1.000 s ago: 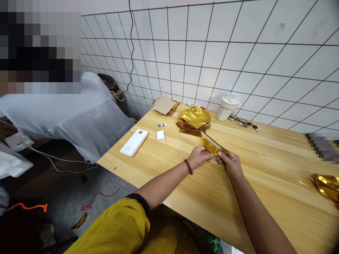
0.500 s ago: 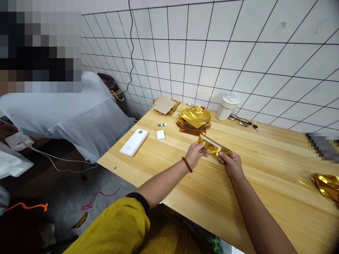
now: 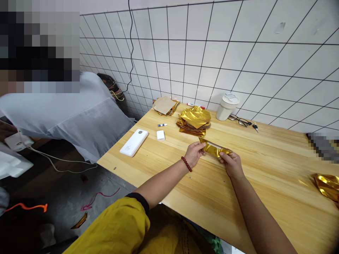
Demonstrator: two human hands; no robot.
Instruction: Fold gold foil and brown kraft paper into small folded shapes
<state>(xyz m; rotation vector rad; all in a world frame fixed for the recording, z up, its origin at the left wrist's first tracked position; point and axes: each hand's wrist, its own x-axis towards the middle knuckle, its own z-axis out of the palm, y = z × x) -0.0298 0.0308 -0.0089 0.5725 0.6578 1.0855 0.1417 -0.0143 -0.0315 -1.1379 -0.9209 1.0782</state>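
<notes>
In the head view, the bare left hand (image 3: pixel 194 154), a dark red beaded bracelet (image 3: pixel 186 164) at its wrist, pinches the left end of a folded strip of shiny gold foil paper (image 3: pixel 212 150), right of and below the frame's centre. The bare right hand (image 3: pixel 233 165) has the right end, thumb closed against fingers. Just above in the frame, a layered stack of gold foil sheets (image 3: pixel 195 118) lies on the pale wooden table (image 3: pixel 270 187).

Left hand (image 3: pixel 195 154) and right hand (image 3: pixel 233 165) pinch, thumbs (image 3: pixel 225 156) uppermost; left arm (image 3: pixel 166 184) reaches far and right, right arm (image 3: pixel 255 208) far and left
</notes>
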